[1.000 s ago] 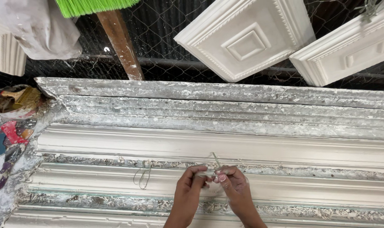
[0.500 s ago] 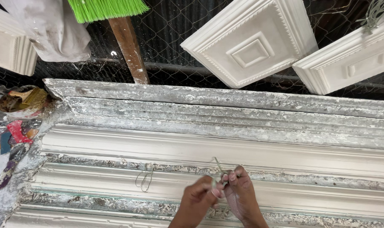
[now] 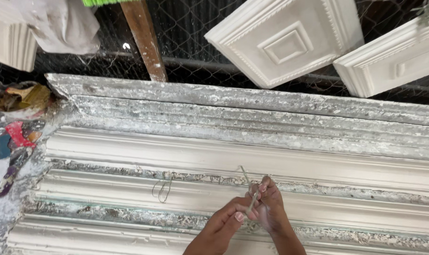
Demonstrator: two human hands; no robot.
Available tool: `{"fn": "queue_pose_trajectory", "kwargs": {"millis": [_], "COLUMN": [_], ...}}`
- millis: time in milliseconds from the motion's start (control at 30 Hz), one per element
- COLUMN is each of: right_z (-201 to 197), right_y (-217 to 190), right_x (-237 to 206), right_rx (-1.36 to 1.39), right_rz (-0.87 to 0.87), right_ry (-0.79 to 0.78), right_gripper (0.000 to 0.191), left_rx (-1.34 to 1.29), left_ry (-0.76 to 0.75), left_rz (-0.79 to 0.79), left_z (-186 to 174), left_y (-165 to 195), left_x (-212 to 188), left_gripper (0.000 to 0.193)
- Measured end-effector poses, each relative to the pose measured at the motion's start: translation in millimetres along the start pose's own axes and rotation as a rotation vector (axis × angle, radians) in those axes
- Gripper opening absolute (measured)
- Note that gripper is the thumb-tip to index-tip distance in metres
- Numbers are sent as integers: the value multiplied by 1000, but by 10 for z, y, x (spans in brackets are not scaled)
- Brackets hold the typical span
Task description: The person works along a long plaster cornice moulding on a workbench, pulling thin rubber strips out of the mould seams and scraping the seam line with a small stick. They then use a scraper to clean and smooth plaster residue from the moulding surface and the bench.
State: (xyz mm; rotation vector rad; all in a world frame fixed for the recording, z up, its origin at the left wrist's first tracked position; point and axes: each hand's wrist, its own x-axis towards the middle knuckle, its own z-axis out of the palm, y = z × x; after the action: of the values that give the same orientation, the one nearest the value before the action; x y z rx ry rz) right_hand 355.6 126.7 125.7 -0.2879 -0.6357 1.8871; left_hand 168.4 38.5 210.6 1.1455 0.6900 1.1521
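Both my hands meet low in the head view over a long white plaster cornice moulding. My left hand and my right hand pinch a thin strand of fibre or wire between their fingertips; it sticks up and to the left from the fingers. A small loop of the same thin strand lies on the moulding to the left of my hands, apart from them.
Rough, plaster-crusted mould rails run along the far side. Behind them is wire mesh with square white plaster panels, a wooden broom handle and a pale cloth. Coloured rags lie at the left.
My hands have shifted slightly and drawn together on the strand, which now stands up higher. The camera has tilted a little, so the mouldings sit lower and to the right.
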Motion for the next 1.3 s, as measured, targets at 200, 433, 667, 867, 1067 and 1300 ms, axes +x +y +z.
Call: {"fn": "queue_pose_trajectory", "kwargs": {"millis": [200,433,667,867,1067,1300], "right_z": [195,274,76,-2,30,211], "right_y": [2,166,162,57,125,336], "right_x": [-32,-137,-71,18,-42,-372], "right_rx": [-109,-317,-272,-60,14,-428], "right_rz": [-1,-23,13,159,110,213], "right_ry": [-24,-91,-99,-2,-28,-155], "right_gripper": [23,22,21,21,24,22], "left_rx": [151,86,-132,-341,-23,82], "left_ry": [-55,561,539,26,53,716], "left_rz": [29,112,-107,-24,-38,122], "left_z": [-27,-169,-345,-182,-191,-352], "left_y": [50,-435,-404,-131,-290,-783], "left_x": [-12,227,193,21,19,282], "left_gripper": [6,6,24,22,10,17]}}
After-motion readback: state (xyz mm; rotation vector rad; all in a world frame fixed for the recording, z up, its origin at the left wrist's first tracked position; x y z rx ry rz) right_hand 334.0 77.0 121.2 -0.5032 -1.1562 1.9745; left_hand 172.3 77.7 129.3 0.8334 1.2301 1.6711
